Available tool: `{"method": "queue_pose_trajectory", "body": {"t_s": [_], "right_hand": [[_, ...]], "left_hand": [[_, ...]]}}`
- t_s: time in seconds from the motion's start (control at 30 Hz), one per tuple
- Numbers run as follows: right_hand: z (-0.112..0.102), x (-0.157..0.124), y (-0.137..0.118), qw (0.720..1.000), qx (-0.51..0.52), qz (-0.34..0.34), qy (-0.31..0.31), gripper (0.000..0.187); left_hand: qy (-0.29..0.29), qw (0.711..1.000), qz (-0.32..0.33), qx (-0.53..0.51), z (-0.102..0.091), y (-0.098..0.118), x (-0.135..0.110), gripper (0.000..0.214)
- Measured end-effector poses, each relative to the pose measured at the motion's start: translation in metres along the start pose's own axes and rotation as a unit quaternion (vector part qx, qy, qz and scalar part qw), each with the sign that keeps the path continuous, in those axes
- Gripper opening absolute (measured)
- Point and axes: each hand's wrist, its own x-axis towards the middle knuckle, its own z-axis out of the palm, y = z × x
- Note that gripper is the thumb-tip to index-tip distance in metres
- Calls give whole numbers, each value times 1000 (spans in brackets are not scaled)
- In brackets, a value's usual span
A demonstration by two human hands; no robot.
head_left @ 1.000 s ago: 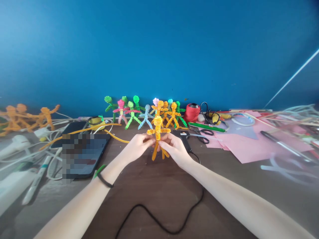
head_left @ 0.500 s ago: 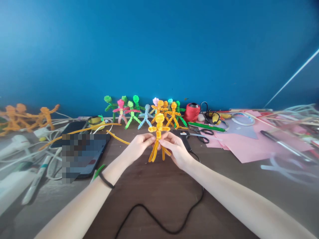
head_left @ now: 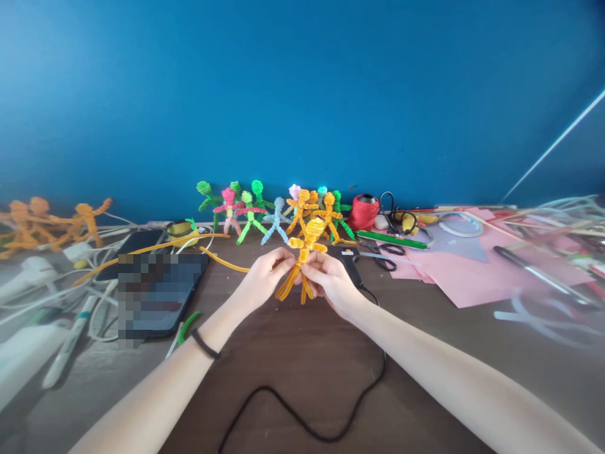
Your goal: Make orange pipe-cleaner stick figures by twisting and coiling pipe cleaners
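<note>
Left hand (head_left: 263,279) and right hand (head_left: 333,284) pinch the figure (head_left: 309,238) at its waist, fingers (head_left: 280,258) closed on it (light, bendy, I judge; grip the torso).

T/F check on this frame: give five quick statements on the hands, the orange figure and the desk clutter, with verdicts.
1. The left hand and the right hand both grip the orange figure. True.
2. The orange figure stands upright on the table. False: it is held in the hands, tilted.
3. A row of coloured figures stands by the blue wall. True.
4. The red spool sits left of the phone. False: it is well to its right.
5. The black wristband is on the right wrist. False: left wrist.
</note>
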Motion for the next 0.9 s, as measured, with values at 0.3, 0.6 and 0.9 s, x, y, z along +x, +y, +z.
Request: {"method": "queue_pose_trajectory", "body": {"t_s": [0.3, 0.6, 0.9], "right_hand": [[-6, 2, 0, 991, -124, -44, -24, 16], [-8, 1, -1, 986, -154, -52, -41, 13], [-5, 1, -1, 994, -87, -58, -31, 14]], "left_hand": [[11, 1000, 7, -29, 4, -3, 1, 19], [13, 1000, 0, -23, 6, -2, 1, 18], [21, 999, 17, 18, 7, -6, 1, 22]]}}
